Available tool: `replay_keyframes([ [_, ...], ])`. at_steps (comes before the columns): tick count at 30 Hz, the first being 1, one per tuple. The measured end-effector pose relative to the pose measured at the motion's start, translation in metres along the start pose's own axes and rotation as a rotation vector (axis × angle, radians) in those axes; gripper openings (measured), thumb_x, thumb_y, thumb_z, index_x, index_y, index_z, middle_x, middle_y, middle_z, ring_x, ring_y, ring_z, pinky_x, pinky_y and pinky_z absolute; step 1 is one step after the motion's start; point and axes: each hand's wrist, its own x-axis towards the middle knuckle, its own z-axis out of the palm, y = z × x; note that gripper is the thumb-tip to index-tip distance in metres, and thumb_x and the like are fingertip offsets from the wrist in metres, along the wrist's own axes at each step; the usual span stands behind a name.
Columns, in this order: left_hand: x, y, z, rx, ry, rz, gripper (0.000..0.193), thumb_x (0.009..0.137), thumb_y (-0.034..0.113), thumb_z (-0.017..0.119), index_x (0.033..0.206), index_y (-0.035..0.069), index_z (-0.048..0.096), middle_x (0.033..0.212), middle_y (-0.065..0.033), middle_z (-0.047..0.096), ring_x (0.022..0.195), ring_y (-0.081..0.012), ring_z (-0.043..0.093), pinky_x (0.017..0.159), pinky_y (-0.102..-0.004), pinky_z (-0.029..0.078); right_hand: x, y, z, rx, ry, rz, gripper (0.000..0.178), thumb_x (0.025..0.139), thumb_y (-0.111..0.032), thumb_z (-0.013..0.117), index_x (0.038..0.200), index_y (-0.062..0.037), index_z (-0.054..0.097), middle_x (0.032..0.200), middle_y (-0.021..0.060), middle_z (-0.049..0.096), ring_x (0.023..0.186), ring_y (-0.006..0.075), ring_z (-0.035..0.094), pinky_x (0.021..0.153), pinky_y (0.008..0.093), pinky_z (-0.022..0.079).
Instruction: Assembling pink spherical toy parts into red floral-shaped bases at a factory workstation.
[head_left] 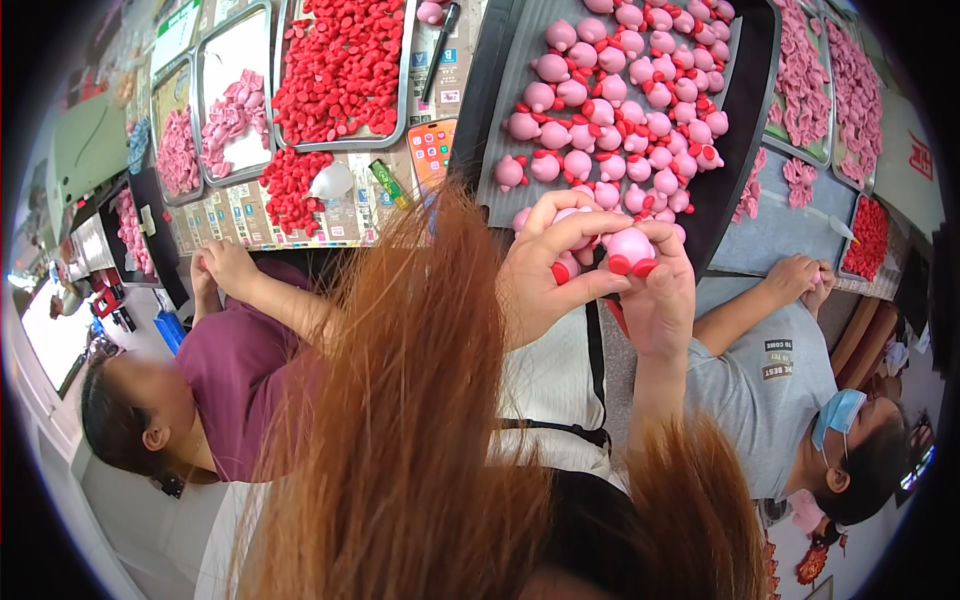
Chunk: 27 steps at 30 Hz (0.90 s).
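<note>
A round pink figurine with two red feet (629,246) sits between the fingertips of both hands, at the near edge of a black tray. My left hand (545,265) is closed, thumb stretched toward the red feet and fingers curled over the top. A second pink figurine with a red part (565,268) shows inside that hand's curl. My right hand (662,300) pinches the first figurine from its right side. Beyond the hands, the black tray (493,120) bears many similar pink figurines (600,110) with red feet. Long hair covers part of my left forearm.
Left lie a metal tray of red pieces (340,70), a loose red pile (290,190), a phone (433,148), a black pen (440,50) and trays of pink pieces (237,115). Co-workers sit left (240,390) and right (770,380). More pink pieces (800,90) lie at right.
</note>
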Motion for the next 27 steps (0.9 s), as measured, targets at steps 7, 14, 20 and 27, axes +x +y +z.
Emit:
replay_keyframes([
  [7, 0.000, 0.000, -0.001, 0.010, 0.005, 0.053, 0.043, 0.069, 0.006, 0.068, 0.109, 0.007, 0.055, 0.107, -0.0062, 0.041, 0.101, -0.0146, 0.042, 0.085, -0.0262, 0.038, 0.001, -0.001, 0.008, -0.025, -0.015, -0.085, 0.044, 0.077, -0.025, 0.064, 0.106, 0.0013, 0.045, 0.101, 0.0087, 0.056, 0.092, 0.0154, 0.055, 0.081, 0.0288, 0.043],
  [14, -0.003, -0.003, -0.001, 0.010, 0.022, 0.011, 0.034, 0.069, 0.011, 0.069, 0.100, 0.004, 0.055, 0.107, -0.0063, 0.040, 0.099, -0.0146, 0.043, 0.083, -0.0266, 0.038, -0.001, -0.002, 0.009, -0.103, 0.011, 0.015, 0.033, 0.085, -0.032, 0.052, 0.089, 0.0001, 0.049, 0.079, 0.0077, 0.058, 0.067, 0.0129, 0.057, 0.060, 0.0244, 0.046],
  [20, -0.004, -0.001, -0.002, -0.016, -0.007, -0.010, 0.028, 0.073, 0.017, 0.067, 0.094, 0.003, 0.055, 0.107, -0.0070, 0.041, 0.091, -0.0132, 0.045, 0.078, -0.0254, 0.038, -0.004, 0.000, 0.009, -0.405, 0.073, -0.150, 0.035, 0.088, -0.033, 0.047, 0.072, -0.0021, 0.049, 0.063, 0.0022, 0.051, 0.052, 0.0080, 0.049, 0.047, 0.0198, 0.038],
  [27, -0.005, -0.004, -0.001, -0.058, -0.059, -0.013, 0.026, 0.076, 0.018, 0.064, 0.095, 0.002, 0.056, 0.108, -0.0069, 0.040, 0.089, -0.0111, 0.045, 0.077, -0.0236, 0.039, -0.012, -0.002, 0.013, -0.623, 0.151, -0.315, 0.035, 0.088, -0.031, 0.048, 0.072, -0.0005, 0.051, 0.061, 0.0001, 0.048, 0.052, 0.0052, 0.045, 0.047, 0.0184, 0.034],
])
